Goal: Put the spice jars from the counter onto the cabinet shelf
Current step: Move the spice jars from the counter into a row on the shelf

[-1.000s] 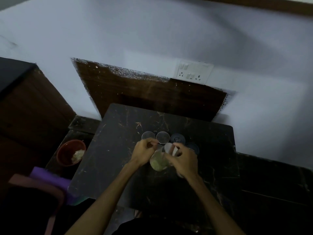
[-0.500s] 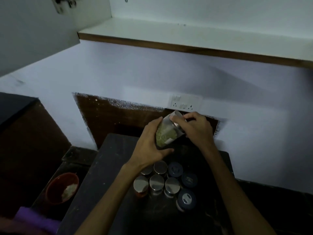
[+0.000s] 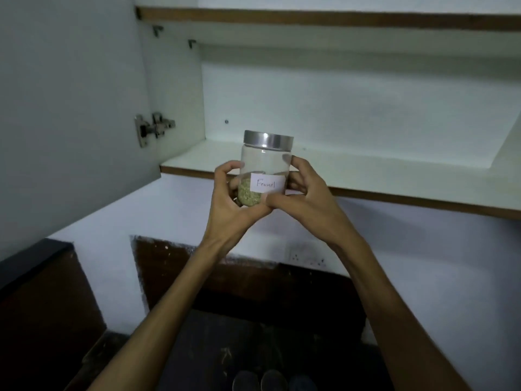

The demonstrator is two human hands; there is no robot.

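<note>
A clear glass spice jar (image 3: 263, 162) with a steel lid and a white label reading "Fennel" is held upright in both hands, in front of the cabinet shelf's front edge. Greenish seeds fill its lower part. My left hand (image 3: 228, 198) grips its left side and bottom; my right hand (image 3: 301, 196) grips its right side. The white cabinet shelf (image 3: 366, 170) lies bare just behind the jar. Lids of other spice jars (image 3: 272, 380) show on the dark counter (image 3: 203, 348) at the bottom edge.
The open cabinet door (image 3: 70, 108) stands at the left with its hinge (image 3: 153, 129). A second shelf (image 3: 310, 19) runs above. A wall socket (image 3: 307, 255) sits below the shelf, and a dark wood panel (image 3: 174, 272) backs the counter.
Both hands lifted the fennel jar from the counter up to shelf height and turned it upright with the label facing me. The view tilted upward, so the counter jars dropped to the bottom edge.
</note>
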